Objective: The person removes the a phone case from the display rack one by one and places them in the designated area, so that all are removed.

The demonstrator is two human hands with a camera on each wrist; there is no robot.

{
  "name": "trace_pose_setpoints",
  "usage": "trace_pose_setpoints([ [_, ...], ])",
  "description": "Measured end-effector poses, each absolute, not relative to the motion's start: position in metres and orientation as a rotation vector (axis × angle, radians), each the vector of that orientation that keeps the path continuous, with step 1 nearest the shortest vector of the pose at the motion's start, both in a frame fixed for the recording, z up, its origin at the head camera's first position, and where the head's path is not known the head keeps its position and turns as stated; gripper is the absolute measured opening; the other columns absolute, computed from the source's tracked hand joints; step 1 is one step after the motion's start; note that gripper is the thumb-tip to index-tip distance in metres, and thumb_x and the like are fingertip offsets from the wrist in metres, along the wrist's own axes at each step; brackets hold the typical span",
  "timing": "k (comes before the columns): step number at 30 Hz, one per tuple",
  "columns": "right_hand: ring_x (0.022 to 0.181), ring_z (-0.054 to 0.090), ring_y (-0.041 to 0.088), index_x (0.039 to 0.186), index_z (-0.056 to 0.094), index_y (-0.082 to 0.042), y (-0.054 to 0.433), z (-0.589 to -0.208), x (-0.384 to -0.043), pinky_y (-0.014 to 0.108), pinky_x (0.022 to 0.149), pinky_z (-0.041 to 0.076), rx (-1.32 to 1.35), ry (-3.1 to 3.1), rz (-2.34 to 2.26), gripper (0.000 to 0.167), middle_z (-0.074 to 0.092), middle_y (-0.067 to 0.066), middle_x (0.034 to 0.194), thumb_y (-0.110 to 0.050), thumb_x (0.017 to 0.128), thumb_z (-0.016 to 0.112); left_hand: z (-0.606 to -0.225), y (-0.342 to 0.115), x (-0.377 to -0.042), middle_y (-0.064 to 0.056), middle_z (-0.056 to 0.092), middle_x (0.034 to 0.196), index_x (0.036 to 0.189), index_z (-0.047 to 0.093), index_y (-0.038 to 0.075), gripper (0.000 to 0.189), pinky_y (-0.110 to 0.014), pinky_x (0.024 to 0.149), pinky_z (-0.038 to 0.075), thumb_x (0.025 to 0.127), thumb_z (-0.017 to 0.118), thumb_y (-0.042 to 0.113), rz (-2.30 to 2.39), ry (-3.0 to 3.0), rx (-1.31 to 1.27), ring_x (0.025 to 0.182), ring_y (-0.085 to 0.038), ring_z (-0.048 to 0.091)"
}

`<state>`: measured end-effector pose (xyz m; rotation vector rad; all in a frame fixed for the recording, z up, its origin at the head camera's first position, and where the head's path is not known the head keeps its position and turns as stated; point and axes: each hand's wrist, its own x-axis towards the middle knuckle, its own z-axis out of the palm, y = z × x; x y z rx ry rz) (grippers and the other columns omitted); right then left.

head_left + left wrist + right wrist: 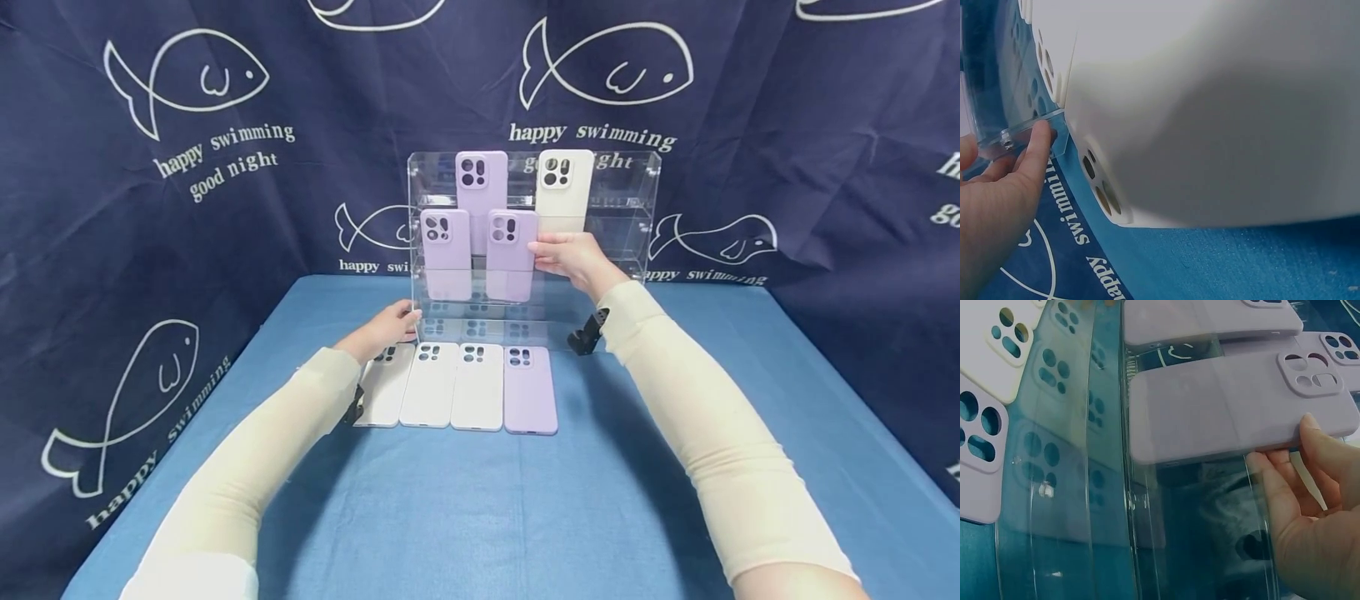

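Note:
My right hand (pixel 576 257) pinches the right edge of a purple phone case (pixel 512 242), thumb in front and fingers behind. That case stands upright in the middle tier of a clear acrylic rack (pixel 577 296), its lower part behind the tier's front panel. To its left in the same tier stands another purple case (pixel 447 250). Higher up are a purple case (pixel 482 196) and a white case (pixel 564 192). Down at the rack's lower left corner, my left hand (pixel 390 323) grips the side edge, as the left wrist view shows.
Flat on the blue tabletop (pixel 465 508), in front of the rack, lies a row of white cases (pixel 477 392) with one purple case (pixel 531 396) at its right end. A dark blue fish-print cloth (pixel 412 92) hangs behind and at the sides.

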<state>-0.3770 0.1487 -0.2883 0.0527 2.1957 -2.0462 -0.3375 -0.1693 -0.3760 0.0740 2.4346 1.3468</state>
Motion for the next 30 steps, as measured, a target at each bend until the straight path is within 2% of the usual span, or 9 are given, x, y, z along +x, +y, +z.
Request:
trace_pose_setpoints([
  [3,0.122,0.058,0.030,0.138,0.050,0.002,0.1483,-0.2899,-0.3760,0.033,0.104,0.052,0.018,2.169,-2.067,0.048,0.051,0.021,0.141,-0.010,0.094,0.063,-0.3752,-0.1703,-0.3376,-0.020,0.021,0.159,0.157,0.007,0.009,0.059,-0.043,0.119,0.036,0.108,0.032,0.031,1.359,2.415,0.063,0.141,-0.034,0.037],
  [5,0.127,0.054,0.032,0.138,0.050,0.003,0.1472,-0.2918,-0.3761,0.033,0.105,0.052,0.018,2.151,-2.081,0.047,0.050,0.022,0.141,-0.010,0.095,0.062,-0.3767,-0.1715,-0.3392,-0.020,0.020,0.159,0.157,0.007,0.009,0.059,-0.043,0.118,0.037,0.108,0.032,0.030,1.384,2.391,0.059,0.141,-0.034,0.036],
  [19,0.128,0.053,0.029,0.137,0.052,0.003,0.1502,-0.2946,-0.3757,0.034,0.108,0.049,0.049,2.172,-2.101,0.047,0.051,0.020,0.141,-0.013,0.095,0.063,-0.3763,-0.1641,-0.3423,-0.021,0.021,0.159,0.156,0.009,0.005,0.060,-0.040,0.117,0.039,0.107,0.034,0.030,1.409,2.400,0.044,0.141,-0.035,0.036],
  [30,0.121,0.059,0.031,0.132,0.057,0.002,0.1429,-0.2924,-0.3722,0.032,0.099,0.056,0.066,2.251,-2.123,0.043,0.058,0.020,0.133,-0.014,0.093,0.066,-0.3746,-0.1657,-0.3431,-0.023,0.018,0.159,0.155,0.006,0.001,0.059,-0.040,0.117,0.039,0.108,0.033,0.025,1.416,2.390,0.073,0.142,-0.036,0.034],
])
